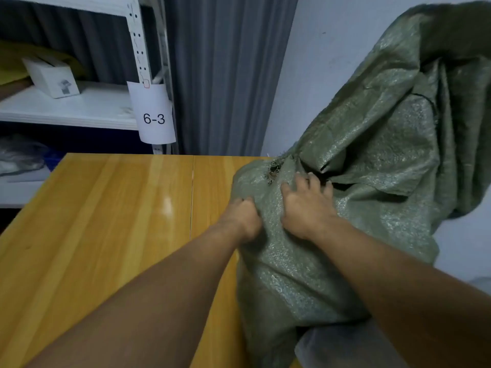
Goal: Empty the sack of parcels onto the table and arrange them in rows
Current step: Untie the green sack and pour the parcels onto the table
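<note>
Head view: the green sack point(372, 144) lies on the right part of the wooden surface point(106, 208), its far end heaped up against the wall at right. No parcel lies out on the surface, so the emptying appears barely begun, and all the arranging in rows is left to do. A pale grey shape point(332, 349) shows below the sack's near end; whether it is a parcel cannot be told. The left grip point(245, 219) is clenched round a bunch of cloth at the sack's left edge. The right grip point(305, 208) lies on top, just beside it, its bent fingertips hooked into a dark fold of the sack.
</note>
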A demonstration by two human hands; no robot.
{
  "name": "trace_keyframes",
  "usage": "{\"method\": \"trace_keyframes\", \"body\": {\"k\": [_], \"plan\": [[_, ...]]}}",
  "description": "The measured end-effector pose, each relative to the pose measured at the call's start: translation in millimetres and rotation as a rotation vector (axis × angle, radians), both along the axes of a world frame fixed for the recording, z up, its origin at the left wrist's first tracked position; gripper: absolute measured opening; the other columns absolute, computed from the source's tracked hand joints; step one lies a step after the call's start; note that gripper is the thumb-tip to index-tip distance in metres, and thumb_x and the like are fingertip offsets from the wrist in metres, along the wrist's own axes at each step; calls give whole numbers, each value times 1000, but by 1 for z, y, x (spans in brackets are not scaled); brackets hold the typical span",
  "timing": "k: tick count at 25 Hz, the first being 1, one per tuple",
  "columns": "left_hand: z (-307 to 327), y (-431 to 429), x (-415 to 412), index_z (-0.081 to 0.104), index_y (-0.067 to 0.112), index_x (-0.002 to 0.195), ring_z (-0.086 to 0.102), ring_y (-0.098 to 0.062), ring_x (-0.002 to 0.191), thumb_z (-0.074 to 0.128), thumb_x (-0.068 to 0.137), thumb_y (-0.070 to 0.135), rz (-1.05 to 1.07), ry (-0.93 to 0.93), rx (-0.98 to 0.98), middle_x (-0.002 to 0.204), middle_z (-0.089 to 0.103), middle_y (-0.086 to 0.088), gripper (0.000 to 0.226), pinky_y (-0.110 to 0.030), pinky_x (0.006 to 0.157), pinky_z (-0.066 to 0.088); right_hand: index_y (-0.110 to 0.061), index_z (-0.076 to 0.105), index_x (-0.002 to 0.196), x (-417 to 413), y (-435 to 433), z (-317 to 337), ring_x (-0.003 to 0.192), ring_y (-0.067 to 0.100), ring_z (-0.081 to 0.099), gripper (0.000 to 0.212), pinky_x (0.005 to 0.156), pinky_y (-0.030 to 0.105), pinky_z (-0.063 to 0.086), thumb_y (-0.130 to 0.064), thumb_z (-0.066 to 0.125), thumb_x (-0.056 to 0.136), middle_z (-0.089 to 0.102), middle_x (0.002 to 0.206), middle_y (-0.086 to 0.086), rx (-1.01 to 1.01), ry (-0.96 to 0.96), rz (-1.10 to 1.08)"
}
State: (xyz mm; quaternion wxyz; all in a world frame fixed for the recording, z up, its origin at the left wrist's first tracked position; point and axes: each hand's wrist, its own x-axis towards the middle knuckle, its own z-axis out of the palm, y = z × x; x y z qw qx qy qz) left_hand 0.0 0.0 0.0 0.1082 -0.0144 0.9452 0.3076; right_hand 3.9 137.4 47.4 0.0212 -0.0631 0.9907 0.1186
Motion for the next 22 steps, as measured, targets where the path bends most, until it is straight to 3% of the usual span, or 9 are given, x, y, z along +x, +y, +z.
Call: {"method": "trace_keyframes", "body": {"k": [3, 6, 10, 12, 13, 16, 18, 20, 22], "plan": [[-13, 13, -5, 42, 6, 140, 48, -38, 130, 38, 98, 8, -19, -17, 29, 141, 49, -20, 43, -45, 108, 41, -12, 25, 154, -6, 14, -2, 138, 45, 29, 67, 112, 58, 29, -24, 48, 92, 23, 157, 24, 99, 38, -54], [-32, 24, -12, 39, 10, 142, 49, -37, 129, 43, 99, 18, 6, -110, 119, 142, 51, -18, 44, -45, 109, 40, -8, 26, 153, -8, 21, 4, 131, 41, 41, 64, 103, 55, 37, -31, 44, 95, 39, 148, 21, 127, 47, -103], [-43, 34, -21, 35, 12, 147, 48, -36, 131, 43, 95, 22, 63, -176, 164, 145, 49, -15, 53, -46, 112, 37, -11, 50, 125, -17, 44, 30, 110, 37, 52, 44, 89, 50, 44, -40, 52, 92, 54, 122, 18, 94, 405, 12], [-45, 39, -26, 38, 11, 145, 50, -36, 128, 43, 93, 21, 87, -189, 174, 142, 52, -14, 53, -47, 111, 39, -8, 47, 122, -25, 59, 48, 109, 38, 49, 56, 86, 51, 42, -45, 67, 84, 49, 121, 21, 69, 594, 6], [-47, 43, -29, 41, 9, 143, 53, -36, 124, 43, 92, 21, 96, -185, 162, 138, 55, -14, 53, -48, 109, 41, -6, 42, 129, -29, 68, 56, 118, 40, 45, 73, 91, 54, 41, -50, 72, 80, 44, 131, 25, 53, 604, -64], [-57, 51, -38, 58, 8, 123, 63, -35, 104, 45, 90, 23, 84, -137, 98, 118, 66, -14, 39, -51, 98, 50, -5, 2, 157, -36, 90, 64, 147, 48, 17, 123, 109, 68, 30, -58, 78, 76, 3, 162, 29, -91, 330, -318], [-56, 55, -36, 63, 12, 95, 64, -32, 92, 48, 95, 19, 68, -103, 51, 105, 68, -12, 16, -45, 87, 54, -5, -11, 157, -34, 99, 56, 144, 50, 26, 129, 108, 60, 36, -53, 79, 78, -10, 163, 29, -194, 177, -400], [-53, 55, -31, 61, 14, 85, 64, -31, 89, 51, 97, 16, 72, -73, 2, 100, 68, -11, 15, -44, 84, 54, -1, -14, 156, -30, 102, 49, 141, 48, 35, 122, 106, 51, 41, -43, 76, 86, -5, 162, 33, -261, 105, -453], [-54, 53, -28, 65, 13, 93, 64, -32, 92, 51, 97, 13, 95, -33, -37, 101, 69, -11, 15, -43, 83, 54, 5, -9, 156, -31, 105, 44, 139, 44, 42, 104, 105, 47, 41, -30, 66, 93, 21, 158, 33, -300, 52, -510]]}}
